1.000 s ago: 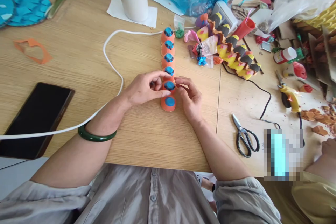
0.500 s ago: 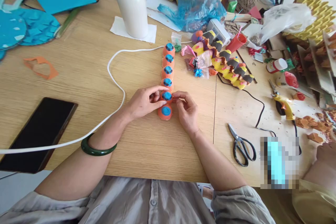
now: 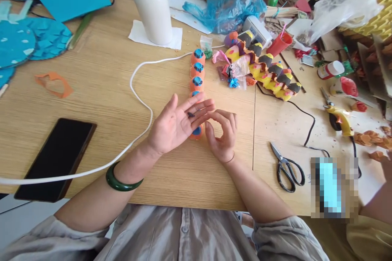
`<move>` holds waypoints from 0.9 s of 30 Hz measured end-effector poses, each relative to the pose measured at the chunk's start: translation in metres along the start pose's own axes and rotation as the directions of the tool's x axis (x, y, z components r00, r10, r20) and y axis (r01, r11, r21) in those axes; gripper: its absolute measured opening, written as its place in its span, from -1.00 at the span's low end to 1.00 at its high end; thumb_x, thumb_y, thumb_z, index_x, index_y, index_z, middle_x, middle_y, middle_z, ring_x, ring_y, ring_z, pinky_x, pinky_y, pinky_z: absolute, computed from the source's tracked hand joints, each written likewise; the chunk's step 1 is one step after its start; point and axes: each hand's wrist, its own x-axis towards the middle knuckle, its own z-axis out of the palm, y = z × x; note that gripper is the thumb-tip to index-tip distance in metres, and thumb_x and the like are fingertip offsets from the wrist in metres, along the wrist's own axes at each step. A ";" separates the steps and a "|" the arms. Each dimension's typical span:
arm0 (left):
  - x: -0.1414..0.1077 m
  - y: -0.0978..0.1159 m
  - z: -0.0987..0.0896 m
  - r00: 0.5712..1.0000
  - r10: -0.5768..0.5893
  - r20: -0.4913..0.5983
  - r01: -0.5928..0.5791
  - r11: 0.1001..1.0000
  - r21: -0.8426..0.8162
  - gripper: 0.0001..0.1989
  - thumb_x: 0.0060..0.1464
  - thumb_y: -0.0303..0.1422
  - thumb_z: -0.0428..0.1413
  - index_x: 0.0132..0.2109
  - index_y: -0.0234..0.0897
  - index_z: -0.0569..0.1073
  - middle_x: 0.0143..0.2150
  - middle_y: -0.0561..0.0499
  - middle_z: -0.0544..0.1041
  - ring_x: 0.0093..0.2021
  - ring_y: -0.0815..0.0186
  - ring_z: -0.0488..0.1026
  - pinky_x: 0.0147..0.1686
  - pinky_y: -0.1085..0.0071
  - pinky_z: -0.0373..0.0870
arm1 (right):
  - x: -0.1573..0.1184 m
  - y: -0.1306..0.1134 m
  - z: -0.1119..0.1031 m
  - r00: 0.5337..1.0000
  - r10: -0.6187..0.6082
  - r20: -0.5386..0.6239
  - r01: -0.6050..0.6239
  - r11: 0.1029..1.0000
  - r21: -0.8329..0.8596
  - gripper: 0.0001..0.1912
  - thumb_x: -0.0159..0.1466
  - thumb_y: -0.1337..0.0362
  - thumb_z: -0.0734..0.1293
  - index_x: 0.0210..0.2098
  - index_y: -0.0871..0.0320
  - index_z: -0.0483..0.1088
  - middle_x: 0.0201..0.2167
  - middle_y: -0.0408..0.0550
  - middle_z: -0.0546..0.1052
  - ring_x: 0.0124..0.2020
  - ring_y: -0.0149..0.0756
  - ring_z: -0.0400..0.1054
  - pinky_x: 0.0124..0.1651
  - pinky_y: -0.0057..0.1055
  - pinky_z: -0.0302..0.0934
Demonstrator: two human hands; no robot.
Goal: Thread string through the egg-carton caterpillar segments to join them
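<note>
Wooden table [image 3: 177, 183] below, I see the orange strip [image 3: 197, 76] pointing lengthwise away from the front edge, beneath the spread left hand [image 3: 171, 127], whose upturned fingers carry a dark scrap [image 3: 190, 114]. Just rightward curls the right hand [image 3: 225, 133]; its grip I cannot tell.

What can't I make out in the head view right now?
Head view:
Strip: lower middle, behind left hand.
Dark piece on left hand: too small to identify.
Right hand: touching the left or not, unclear; fingers overlap.
Bottle: top cut off by upper edge.
</note>
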 end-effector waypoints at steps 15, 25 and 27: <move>-0.008 -0.012 -0.008 0.918 0.395 -0.004 -0.325 0.761 0.562 -0.75 0.18 -0.19 0.31 -0.11 -0.27 0.66 -0.22 -0.04 0.66 -0.26 0.32 0.57 -0.21 0.45 0.52 | 0.007 -0.004 -0.003 0.973 -0.228 -0.035 0.218 0.959 -0.180 -0.79 0.36 0.43 0.39 -0.05 0.06 0.46 -0.22 -0.05 0.61 -0.16 -0.22 0.49 -0.11 -0.19 0.39; -0.005 -0.012 -0.008 0.932 0.361 -0.020 -0.268 0.729 0.630 -0.77 0.24 -0.23 0.23 -0.30 -0.30 0.59 -0.50 0.09 0.52 -0.52 0.46 0.39 -0.48 0.56 0.33 | 0.006 -0.001 -0.001 0.982 -0.189 -0.012 0.188 0.979 -0.072 -0.82 0.36 0.42 0.40 -0.08 0.06 0.46 -0.24 -0.07 0.60 -0.20 -0.26 0.48 -0.14 -0.21 0.37; -0.005 -0.012 -0.009 0.930 0.367 -0.014 -0.275 0.722 0.635 -0.77 0.25 -0.23 0.22 -0.31 -0.30 0.60 -0.47 0.08 0.54 -0.48 0.44 0.43 -0.44 0.56 0.37 | 0.006 -0.002 -0.001 0.982 -0.186 -0.022 0.185 0.981 -0.065 -0.82 0.36 0.43 0.39 -0.09 0.05 0.47 -0.25 -0.09 0.59 -0.22 -0.28 0.47 -0.15 -0.22 0.37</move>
